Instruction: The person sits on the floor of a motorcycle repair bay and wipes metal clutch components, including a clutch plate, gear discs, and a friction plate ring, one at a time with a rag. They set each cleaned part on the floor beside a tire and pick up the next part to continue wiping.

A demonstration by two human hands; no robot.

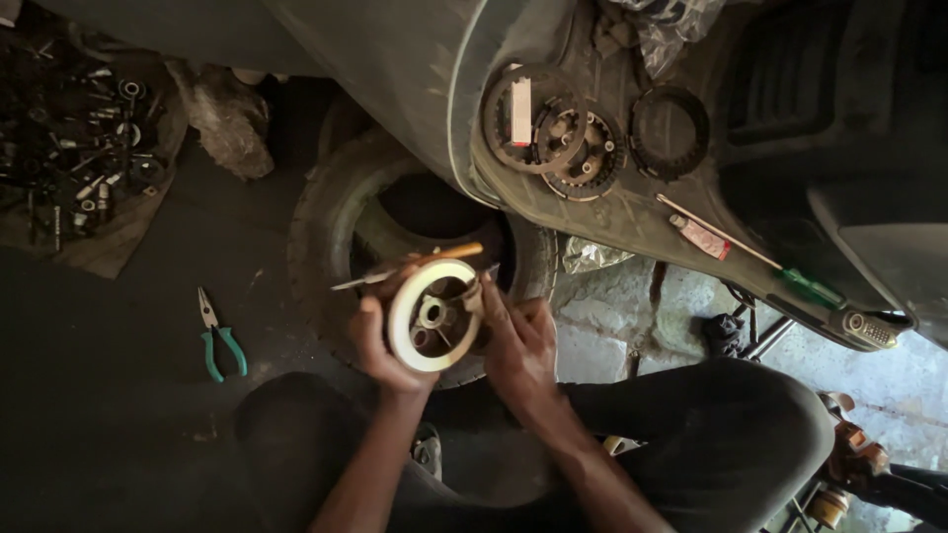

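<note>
The round metal drum sits up between the person's two hands, just above their knees and in front of the old tyre on the floor. It is a shallow, cup-like casting with a pale, worn rim and a dark hollow inside, where a small hub and a few spokes or lugs show. It looks solid and fairly heavy for its size, quite stiff, and probably greasy, so I would judge the rim the safest place to take it, gripped from both sides as it is now, rather than by the inner parts.

The left hand cups the drum's rim from below and behind, fingers curled round its edge. The right hand is closed against the other side, fingers wrapped on the rim; a thin tool with a pale wooden handle and a metal blade lies across the top of the drum, though which hand pins it there I cannot tell.

Further out, a pair of green-handled pliers lies well apart on the dark floor to the left. Beyond that, a cloth holds a heap of small bolts and nuts. On the grey scooter footboard above rest toothed clutch rings, a dark friction ring, a small tube and a green-handled screwdriver. Everything looks oily, dusty and well used.
</note>
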